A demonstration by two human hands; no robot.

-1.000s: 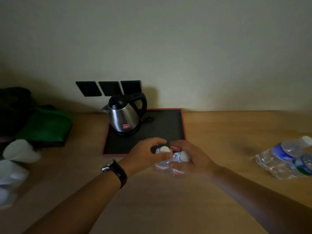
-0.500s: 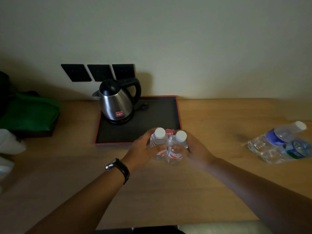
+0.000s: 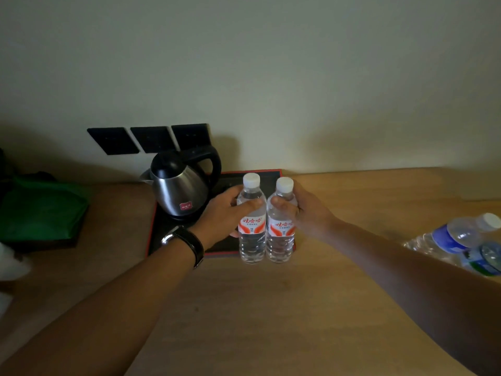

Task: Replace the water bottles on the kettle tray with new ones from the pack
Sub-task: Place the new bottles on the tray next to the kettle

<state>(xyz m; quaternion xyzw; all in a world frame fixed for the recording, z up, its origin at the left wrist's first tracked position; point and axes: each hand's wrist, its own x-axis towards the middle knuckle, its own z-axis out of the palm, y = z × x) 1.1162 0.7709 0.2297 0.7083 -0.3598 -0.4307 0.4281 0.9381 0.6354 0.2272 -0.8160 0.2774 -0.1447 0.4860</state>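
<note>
Two clear water bottles with white caps and red-and-white labels stand upright side by side. My left hand grips the left bottle near its shoulder. My right hand grips the right bottle the same way. Both bottles are over the front right part of the black kettle tray with its red rim; I cannot tell whether their bases touch it. A steel kettle with a black handle stands on the tray's left side.
Two other bottles, one with a blue label and one with a green label, lie on the wooden counter at the right. A green bag sits at the left. Black wall sockets are behind the kettle. White cups show at the left edge.
Both hands have lifted the two bottles upright and carried them away from me, from the counter in front of the tray to over its front right part.
</note>
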